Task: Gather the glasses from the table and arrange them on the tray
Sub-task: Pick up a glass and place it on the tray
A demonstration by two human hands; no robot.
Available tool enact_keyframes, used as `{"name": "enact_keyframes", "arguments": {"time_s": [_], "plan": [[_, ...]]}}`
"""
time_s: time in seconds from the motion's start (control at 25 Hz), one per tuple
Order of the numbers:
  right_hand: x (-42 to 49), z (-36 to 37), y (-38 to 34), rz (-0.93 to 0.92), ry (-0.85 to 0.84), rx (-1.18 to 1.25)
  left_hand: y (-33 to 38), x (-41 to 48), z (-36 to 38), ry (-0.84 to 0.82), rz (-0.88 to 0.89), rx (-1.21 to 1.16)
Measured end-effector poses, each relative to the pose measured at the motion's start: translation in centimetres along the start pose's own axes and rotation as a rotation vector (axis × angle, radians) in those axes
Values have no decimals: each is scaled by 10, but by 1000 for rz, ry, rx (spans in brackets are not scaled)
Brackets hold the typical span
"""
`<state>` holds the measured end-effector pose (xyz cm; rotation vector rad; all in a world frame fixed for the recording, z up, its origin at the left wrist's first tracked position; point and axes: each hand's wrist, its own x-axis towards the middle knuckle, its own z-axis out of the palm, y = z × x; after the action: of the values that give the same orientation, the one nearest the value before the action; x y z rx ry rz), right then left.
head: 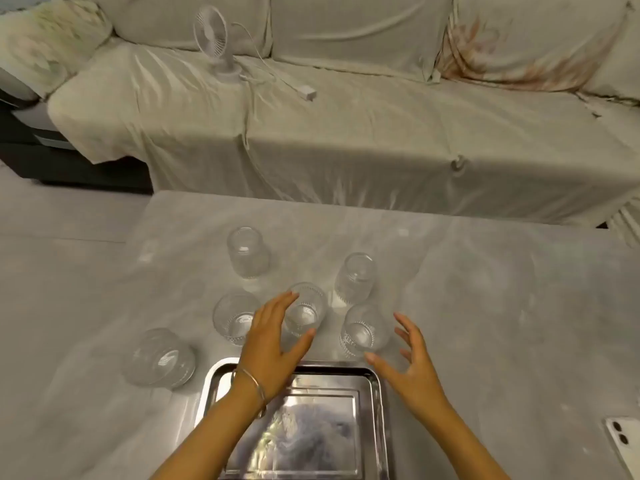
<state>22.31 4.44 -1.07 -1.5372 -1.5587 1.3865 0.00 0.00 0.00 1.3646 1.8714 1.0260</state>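
Observation:
Several clear glasses stand on the grey table point(485, 306). One ribbed glass point(306, 311) sits between the thumb and fingers of my left hand point(273, 344), which is spread around it without closing. Another ribbed glass point(362, 332) stands just left of my right hand point(412, 362), whose fingers are apart and empty. More glasses stand at the left point(233, 318), far left point(161, 358), back left point(247, 252) and back middle point(355, 277). A shiny steel tray point(375, 410) lies at the near edge under my wrists, with no glass on it.
A white phone point(623, 441) lies at the table's near right corner. Beyond the table stands a sofa point(346, 133) under a pale cover, with a small white fan point(216, 39) and its cable on the seat.

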Motion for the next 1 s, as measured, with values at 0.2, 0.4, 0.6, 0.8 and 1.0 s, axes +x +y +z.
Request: {"name": "enact_keyframes", "arguments": {"time_s": [0.2,0.4,0.6,0.8,1.0], "plan": [[33,20,34,-176,-17,-50,-35,34,17,13,165,181],[48,27,55,-343,42,-89,-57,37,32,116,298,353],[52,29,56,-414,103,-142,-63,41,36,148,288,401],[35,24,37,-448,132,-122,-49,35,31,111,272,397],[-15,17,1,-490,135,182,-16,-27,26,125,351,-111]]}}
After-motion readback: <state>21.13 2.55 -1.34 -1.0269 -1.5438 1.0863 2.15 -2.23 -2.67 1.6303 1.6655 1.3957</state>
